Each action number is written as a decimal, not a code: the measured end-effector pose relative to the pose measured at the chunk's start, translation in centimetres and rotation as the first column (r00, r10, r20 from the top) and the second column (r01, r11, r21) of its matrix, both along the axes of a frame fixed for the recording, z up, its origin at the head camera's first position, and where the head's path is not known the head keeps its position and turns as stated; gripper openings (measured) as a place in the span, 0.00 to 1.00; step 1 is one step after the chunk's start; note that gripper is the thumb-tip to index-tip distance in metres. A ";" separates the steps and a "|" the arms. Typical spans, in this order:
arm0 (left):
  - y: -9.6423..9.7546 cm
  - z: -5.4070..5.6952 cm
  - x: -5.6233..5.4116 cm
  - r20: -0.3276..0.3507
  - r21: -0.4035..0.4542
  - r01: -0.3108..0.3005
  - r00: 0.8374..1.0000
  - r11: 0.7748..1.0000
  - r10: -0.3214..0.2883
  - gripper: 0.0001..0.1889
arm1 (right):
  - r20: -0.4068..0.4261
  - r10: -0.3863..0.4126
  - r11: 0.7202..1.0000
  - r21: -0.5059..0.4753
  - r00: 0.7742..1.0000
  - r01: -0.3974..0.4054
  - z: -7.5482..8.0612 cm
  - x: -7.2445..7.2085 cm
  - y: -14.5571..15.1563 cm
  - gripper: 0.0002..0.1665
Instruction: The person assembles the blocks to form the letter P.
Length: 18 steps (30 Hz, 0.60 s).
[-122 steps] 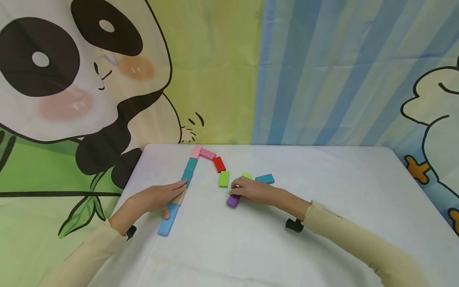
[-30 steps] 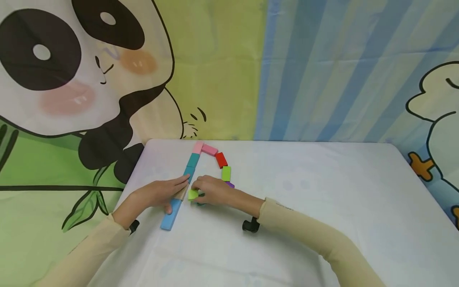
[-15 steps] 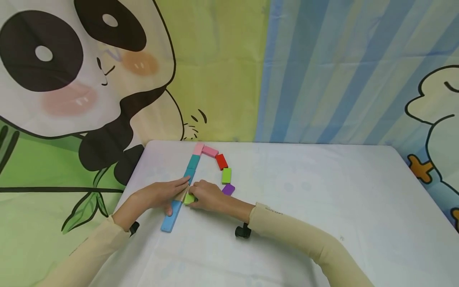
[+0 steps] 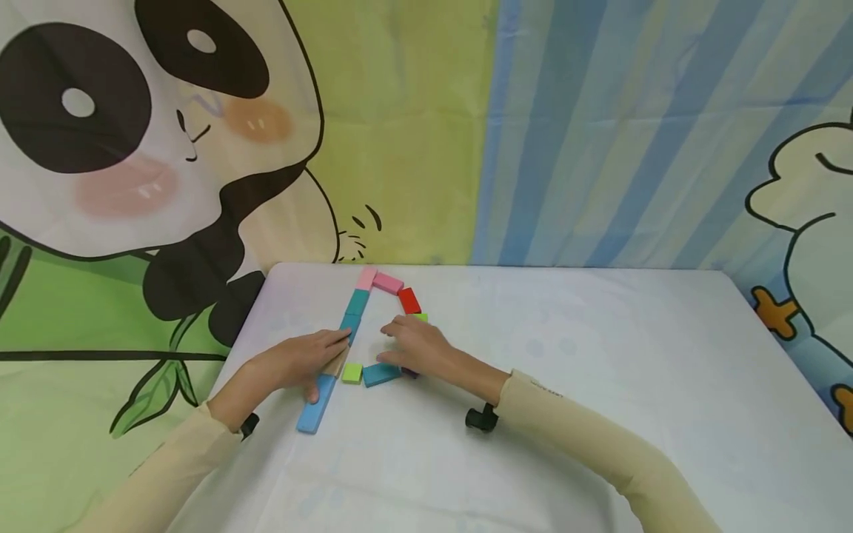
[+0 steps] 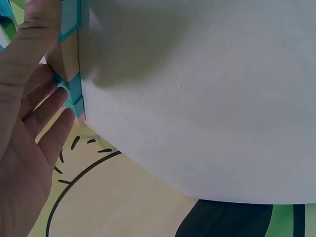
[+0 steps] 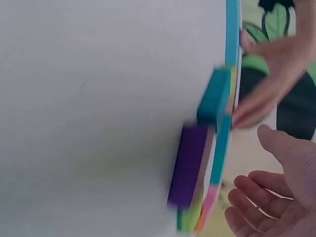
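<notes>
My left hand (image 4: pixel 296 363) rests with extended fingers along a slanted row of blocks, touching the natural wood block (image 4: pixel 336 362) and the one above it. Below its palm lies a long light blue block (image 4: pixel 316 406). Just right of the row sit a small light green block (image 4: pixel 352 374) and a blue block (image 4: pixel 382 374). My right hand (image 4: pixel 421 346), fingers loosely spread, is over the right side and holds nothing. It partly covers a purple block, plainly seen in the right wrist view (image 6: pixel 188 165), and another light green block (image 4: pixel 420 317).
Teal blocks (image 4: pixel 357 302) continue the row up to a light pink block (image 4: pixel 366 278). From there a pink block (image 4: pixel 388 283) and a red block (image 4: pixel 409 300) curve right. White cloth covers the table (image 4: pixel 566 414); a printed panda curtain (image 4: pixel 400 133) hangs behind.
A light green block and the blue block have gone from the right to beside the row. My right hand has let go and drawn back rightward. The left hand has stayed put.
</notes>
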<state>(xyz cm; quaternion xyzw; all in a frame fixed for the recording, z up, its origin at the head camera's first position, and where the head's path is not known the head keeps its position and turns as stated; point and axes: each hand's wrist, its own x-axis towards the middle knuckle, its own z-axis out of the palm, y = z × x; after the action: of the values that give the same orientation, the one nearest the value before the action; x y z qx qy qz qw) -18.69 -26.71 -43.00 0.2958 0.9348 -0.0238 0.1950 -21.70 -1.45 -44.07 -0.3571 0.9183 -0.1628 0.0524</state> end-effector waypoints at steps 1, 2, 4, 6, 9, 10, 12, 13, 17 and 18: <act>-0.1 0.0 0.1 -0.011 -0.003 0.001 1.000 1.000 -0.001 0.59 | 0.020 -0.040 0.999 -0.015 0.999 0.040 0.3 -0.5 1.0 0.30; -0.1 0.0 0.2 -0.014 -0.009 -0.008 1.000 1.000 0.008 0.59 | 0.038 -0.077 0.996 -0.029 0.996 0.078 0.4 -0.9 2.1 0.30; -0.3 -0.1 0.3 -0.016 -0.010 -0.025 1.000 1.000 0.025 0.59 | 0.058 -0.140 0.988 -0.049 0.988 0.143 0.6 -1.9 4.3 0.29; -0.4 -0.2 0.5 -0.009 -0.012 -0.040 0.999 0.999 0.040 0.59 | 0.061 -0.190 0.980 -0.052 0.980 0.193 0.6 -2.7 6.6 0.29; -0.7 -0.1 0.6 -0.008 -0.008 -0.026 1.000 1.000 0.026 0.59 | 0.035 -0.240 0.969 -0.051 0.970 0.242 0.6 -3.6 10.0 0.29; -0.8 0.0 0.7 -0.013 -0.003 -0.021 1.000 1.000 0.020 0.58 | 0.031 -0.255 0.965 -0.052 0.966 0.256 0.6 -3.8 11.0 0.29; -1.2 0.6 0.7 -0.036 0.032 -0.013 0.999 0.999 0.014 0.56 | 0.027 -0.276 0.959 -0.057 0.961 0.277 0.8 -4.2 12.8 0.30; -1.4 0.9 0.7 -0.061 0.054 -0.020 0.998 0.998 0.023 0.55 | 0.021 -0.285 0.957 -0.057 0.958 0.286 0.8 -4.4 13.7 0.30; -1.4 2.2 -0.4 -0.220 0.151 -0.130 0.962 0.980 0.162 0.49 | 0.002 -0.333 0.942 -0.046 0.943 0.333 1.0 -5.1 16.5 0.32; -1.2 2.4 -0.8 -0.251 0.173 -0.174 0.944 0.970 0.214 0.48 | -0.005 -0.342 0.939 -0.043 0.940 0.341 1.0 -5.3 17.1 0.32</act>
<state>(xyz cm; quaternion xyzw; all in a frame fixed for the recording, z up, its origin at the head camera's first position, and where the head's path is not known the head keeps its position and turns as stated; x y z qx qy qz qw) -19.51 -27.91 -40.60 0.2100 0.9763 0.0253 0.0456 -26.97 15.60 -43.10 -0.1945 0.9630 -0.1864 0.0101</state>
